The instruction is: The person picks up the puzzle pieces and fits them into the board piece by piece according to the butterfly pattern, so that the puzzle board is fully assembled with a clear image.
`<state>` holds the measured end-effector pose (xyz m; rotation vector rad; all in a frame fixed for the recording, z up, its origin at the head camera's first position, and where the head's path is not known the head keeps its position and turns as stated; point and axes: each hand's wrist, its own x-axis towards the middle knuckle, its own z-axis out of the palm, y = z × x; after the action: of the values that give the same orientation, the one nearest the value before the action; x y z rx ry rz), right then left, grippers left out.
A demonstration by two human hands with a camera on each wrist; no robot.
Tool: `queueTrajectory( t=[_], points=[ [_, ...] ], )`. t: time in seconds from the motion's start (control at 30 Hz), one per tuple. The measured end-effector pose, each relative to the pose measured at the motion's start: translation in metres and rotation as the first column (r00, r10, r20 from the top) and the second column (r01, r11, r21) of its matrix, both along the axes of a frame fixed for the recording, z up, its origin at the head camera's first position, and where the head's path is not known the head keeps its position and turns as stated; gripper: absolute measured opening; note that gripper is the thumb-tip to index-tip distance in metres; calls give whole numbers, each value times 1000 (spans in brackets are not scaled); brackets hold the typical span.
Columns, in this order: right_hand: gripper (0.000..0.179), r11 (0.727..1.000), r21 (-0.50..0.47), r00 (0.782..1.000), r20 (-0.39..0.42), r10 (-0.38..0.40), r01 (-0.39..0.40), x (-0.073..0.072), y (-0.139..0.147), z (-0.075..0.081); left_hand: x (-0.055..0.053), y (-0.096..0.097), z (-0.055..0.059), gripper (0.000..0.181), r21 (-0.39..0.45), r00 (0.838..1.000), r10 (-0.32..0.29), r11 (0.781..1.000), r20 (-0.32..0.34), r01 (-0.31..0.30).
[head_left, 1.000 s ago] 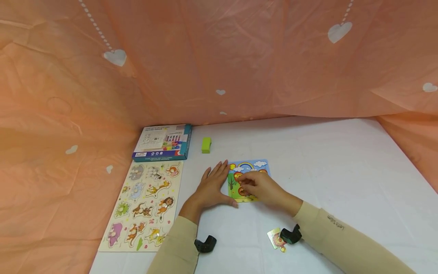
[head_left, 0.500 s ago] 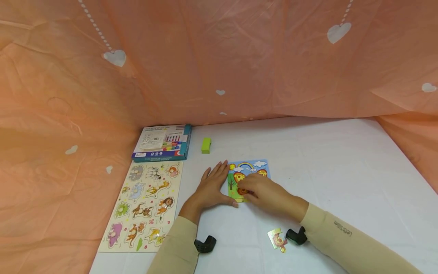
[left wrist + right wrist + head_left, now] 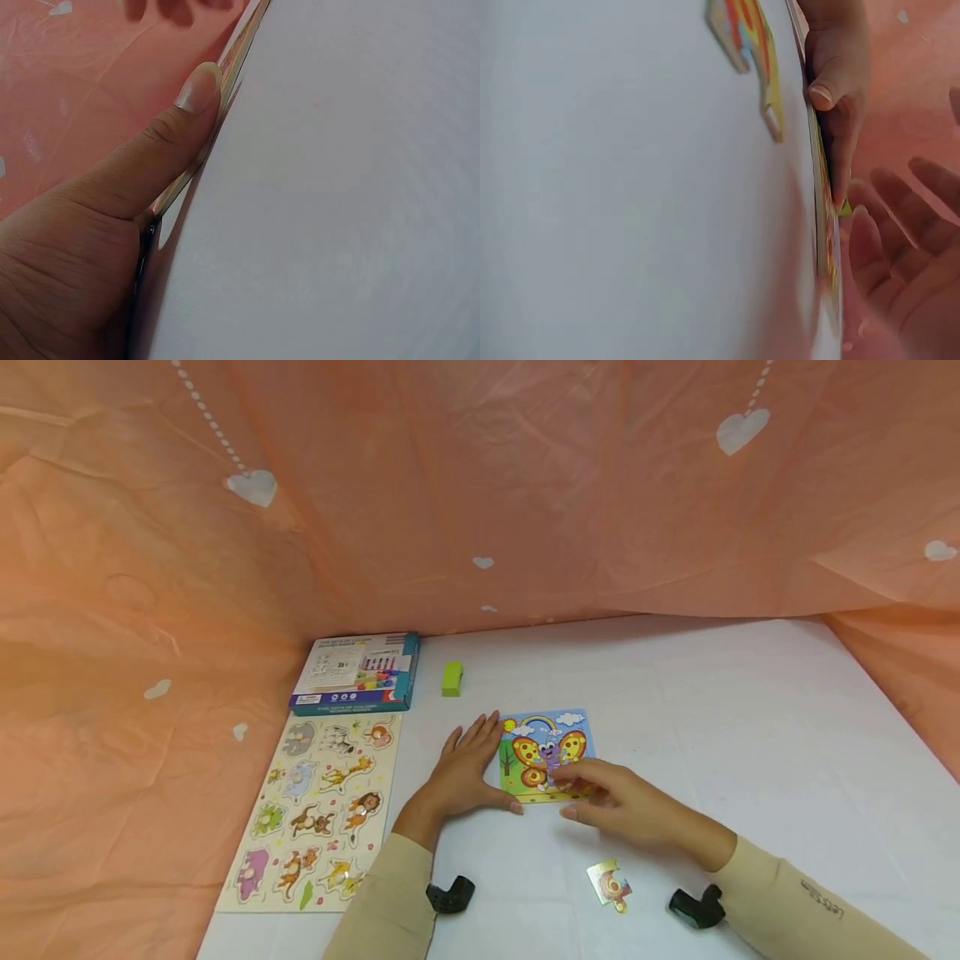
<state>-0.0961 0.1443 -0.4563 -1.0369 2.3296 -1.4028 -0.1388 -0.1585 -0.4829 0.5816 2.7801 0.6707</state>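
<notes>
A square butterfly puzzle (image 3: 549,750) lies on the white table, its lower right part hidden behind my right hand (image 3: 630,802). That hand hovers at the puzzle's lower right corner, fingers loosely bent and apart from the thumb, holding nothing. In the right wrist view its fingers (image 3: 915,214) are spread. My left hand (image 3: 467,777) lies along the puzzle's left side with straight fingers, the thumb reaching the lower left corner. The left wrist view shows that thumb (image 3: 161,146) against the puzzle's edge. A loose puzzle piece (image 3: 609,885) lies nearer me, below the right hand.
On the left lies a cream animal peg board (image 3: 322,814), with a flat printed box (image 3: 356,672) behind it. A small lime-green block (image 3: 452,678) stands behind the puzzle. An orange sheet with hearts (image 3: 480,485) hangs at the back and left.
My right hand has moved off the puzzle's middle, rightward and nearer me, and its fingers have spread, uncovering most of the butterfly. The left hand and the loose piece have stayed in place.
</notes>
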Motion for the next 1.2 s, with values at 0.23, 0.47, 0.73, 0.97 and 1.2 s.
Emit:
queueTrajectory(
  t=[0.23, 0.47, 0.73, 0.97, 1.2],
  points=[
    [50, 998, 37, 995, 95, 41, -45, 22, 30, -4, -2, -1, -2, 141, -17, 1000, 0, 1000, -4, 0],
    [54, 986, 132, 994, 36, 100, -104, 41, 45, -9, -1, -2, -3, 142, -9, 1000, -1, 1000, 0, 1],
    [46, 966, 242, 964, -220, 150, -95, 50, 43, -16, 0, -2, -2, 143, -10, 1000, 3, 1000, 0, -3],
    [30, 976, 200, 967, -220, 131, -87, 49, 34, -15, 0, 0, 0, 142, -2, 1000, -5, 1000, 4, 5],
    [35, 961, 244, 968, -175, 177, -132, 51, 34, -11, -1, 0, 0, 141, -11, 1000, -7, 1000, -4, 7]
  ],
)
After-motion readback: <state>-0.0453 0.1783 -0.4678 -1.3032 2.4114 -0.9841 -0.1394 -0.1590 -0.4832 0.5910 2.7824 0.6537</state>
